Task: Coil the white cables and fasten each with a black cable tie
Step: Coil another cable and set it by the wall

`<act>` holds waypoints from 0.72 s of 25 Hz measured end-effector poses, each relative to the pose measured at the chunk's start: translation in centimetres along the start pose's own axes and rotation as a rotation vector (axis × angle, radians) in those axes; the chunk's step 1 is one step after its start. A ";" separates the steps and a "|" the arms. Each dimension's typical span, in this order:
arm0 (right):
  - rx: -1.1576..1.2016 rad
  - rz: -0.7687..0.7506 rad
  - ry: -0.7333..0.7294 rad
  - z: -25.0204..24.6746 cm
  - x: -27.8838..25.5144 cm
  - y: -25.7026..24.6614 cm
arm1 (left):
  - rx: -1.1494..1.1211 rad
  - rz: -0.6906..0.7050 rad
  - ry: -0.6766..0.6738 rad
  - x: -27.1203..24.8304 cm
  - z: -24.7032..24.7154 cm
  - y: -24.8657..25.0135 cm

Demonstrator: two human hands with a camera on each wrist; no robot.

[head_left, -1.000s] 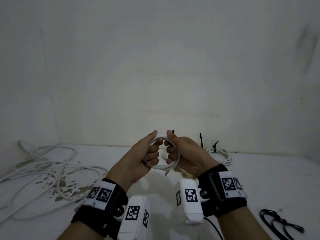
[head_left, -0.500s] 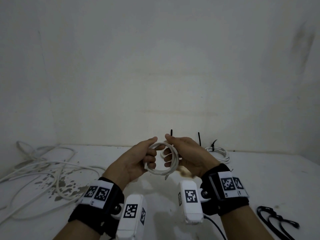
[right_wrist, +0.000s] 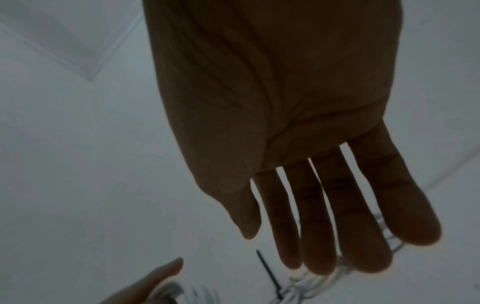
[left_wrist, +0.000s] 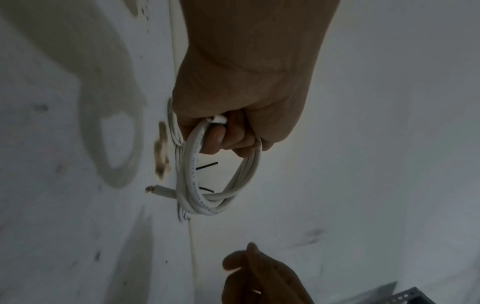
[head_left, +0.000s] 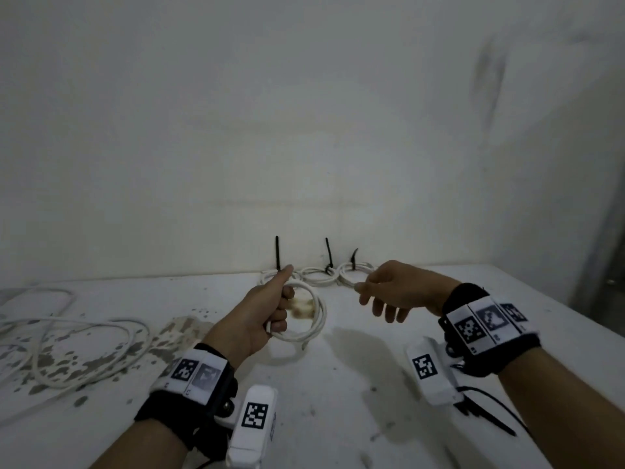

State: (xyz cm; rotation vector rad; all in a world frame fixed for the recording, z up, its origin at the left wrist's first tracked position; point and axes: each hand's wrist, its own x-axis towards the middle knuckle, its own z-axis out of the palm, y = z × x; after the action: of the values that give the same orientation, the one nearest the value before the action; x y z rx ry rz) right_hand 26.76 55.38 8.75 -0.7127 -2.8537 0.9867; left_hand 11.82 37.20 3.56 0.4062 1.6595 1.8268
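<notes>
Dim, bare white wall (head_left: pixel 304 130) behind a stained, paint-chipped white tabletop (head_left: pixel 338 401)

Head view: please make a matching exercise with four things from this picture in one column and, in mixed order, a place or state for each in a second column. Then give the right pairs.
Things:
1. left hand
2. right hand
3. loose cables
4. tied coils

Places or states:
A. lying uncoiled at the table's left
B. fingers spread, holding nothing
C. in a row by the wall, black ties sticking up
D. gripping a white coil

Pairs: 1-D, 2-B, 3-A, 4-C
</notes>
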 end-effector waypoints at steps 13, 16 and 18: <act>-0.473 0.280 -0.159 0.5 -6.5 8.3 | 0.052 -0.124 -0.140 -0.2 11.0 -4.1; -0.366 0.304 -0.099 0.7 -6.6 9.2 | 0.035 -0.141 -0.153 -0.5 11.7 -4.4; -0.377 0.320 -0.064 0.9 -6.7 9.6 | 0.039 -0.147 -0.160 -0.7 12.2 -4.5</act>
State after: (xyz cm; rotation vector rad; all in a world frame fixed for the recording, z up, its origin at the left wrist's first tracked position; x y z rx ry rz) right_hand 36.54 58.61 3.04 -1.2177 -3.0798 0.4948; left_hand 20.90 46.23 1.32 0.4235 1.5747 1.6144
